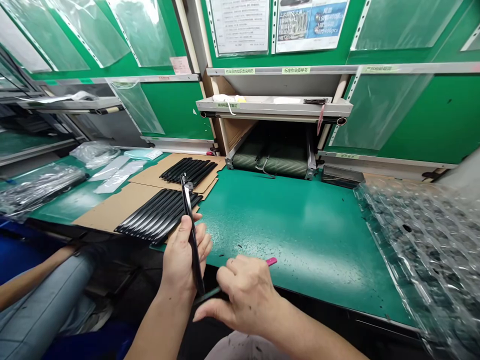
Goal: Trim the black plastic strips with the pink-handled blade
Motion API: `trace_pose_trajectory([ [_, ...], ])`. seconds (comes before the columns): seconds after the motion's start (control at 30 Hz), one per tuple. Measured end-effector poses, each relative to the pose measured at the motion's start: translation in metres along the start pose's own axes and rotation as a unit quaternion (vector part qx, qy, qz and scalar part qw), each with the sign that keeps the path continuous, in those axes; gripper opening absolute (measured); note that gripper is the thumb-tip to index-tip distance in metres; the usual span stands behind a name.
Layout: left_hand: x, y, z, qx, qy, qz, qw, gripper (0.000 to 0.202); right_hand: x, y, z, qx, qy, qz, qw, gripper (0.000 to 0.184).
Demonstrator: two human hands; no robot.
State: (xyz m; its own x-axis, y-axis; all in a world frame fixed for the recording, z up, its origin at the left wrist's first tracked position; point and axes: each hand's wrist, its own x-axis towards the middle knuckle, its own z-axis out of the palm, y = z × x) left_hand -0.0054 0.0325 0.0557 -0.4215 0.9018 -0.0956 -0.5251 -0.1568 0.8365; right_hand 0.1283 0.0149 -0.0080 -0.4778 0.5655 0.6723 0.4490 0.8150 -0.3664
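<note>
My left hand [185, 250] is closed around a glossy black plastic strip [193, 240], long and narrow, held upright and slightly tilted. A small metallic-looking fitting shows near its upper end. In my right hand [245, 290] is a slim knife [208, 296]; its pink end [272, 261] sticks out behind the fist. The dark blade reaches the lower end of the strip; whether it touches cannot be told. My right thumb is stretched out below the blade. Behind my left hand, several similar black strips [155, 215] lie side by side on cardboard [101, 207], with another row [187, 170] beyond.
Dark shavings dot the green tabletop [300, 220]. Clear plastic trays [423, 240] are stacked at right, beside a black box [342, 176]. A conveyor [272, 157] opens at the back beneath a shelf [273, 106]. Bagged parts [45, 185] lie left, near another person's arm [37, 275].
</note>
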Motion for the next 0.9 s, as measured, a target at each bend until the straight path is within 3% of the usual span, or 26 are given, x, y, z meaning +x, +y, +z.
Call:
trace_pose_trajectory([
  [0.1, 0.001, 0.003, -0.002, -0.017, 0.003, -0.002, 1.0, 0.025, -0.006, -0.004, -0.005, 0.065, -0.016, -0.014, 0.998, 0.072],
  [0.23, 0.002, 0.004, -0.004, -0.031, -0.014, -0.008, 0.999, 0.034, -0.006, -0.003, -0.016, 0.152, -0.03, 0.069, 0.985, 0.063],
  [0.43, -0.002, 0.003, -0.001, -0.014, -0.011, 0.0, 1.0, 0.032, -0.005, 0.004, -0.024, 0.17, -0.054, 0.104, 0.978, 0.05],
  [0.53, -0.003, 0.003, 0.0, -0.025, -0.016, -0.013, 0.999, 0.032, -0.005, 0.003, -0.023, 0.153, -0.038, 0.097, 0.983, 0.05],
  [0.73, -0.005, 0.003, 0.003, -0.05, -0.025, -0.023, 0.998, 0.035, -0.001, -0.002, -0.012, 0.023, 0.031, 0.057, 0.998, 0.066],
  [0.9, -0.006, 0.004, 0.004, -0.063, -0.031, -0.021, 0.997, 0.036, -0.002, 0.0, -0.006, -0.018, 0.041, 0.032, 0.999, 0.07],
])
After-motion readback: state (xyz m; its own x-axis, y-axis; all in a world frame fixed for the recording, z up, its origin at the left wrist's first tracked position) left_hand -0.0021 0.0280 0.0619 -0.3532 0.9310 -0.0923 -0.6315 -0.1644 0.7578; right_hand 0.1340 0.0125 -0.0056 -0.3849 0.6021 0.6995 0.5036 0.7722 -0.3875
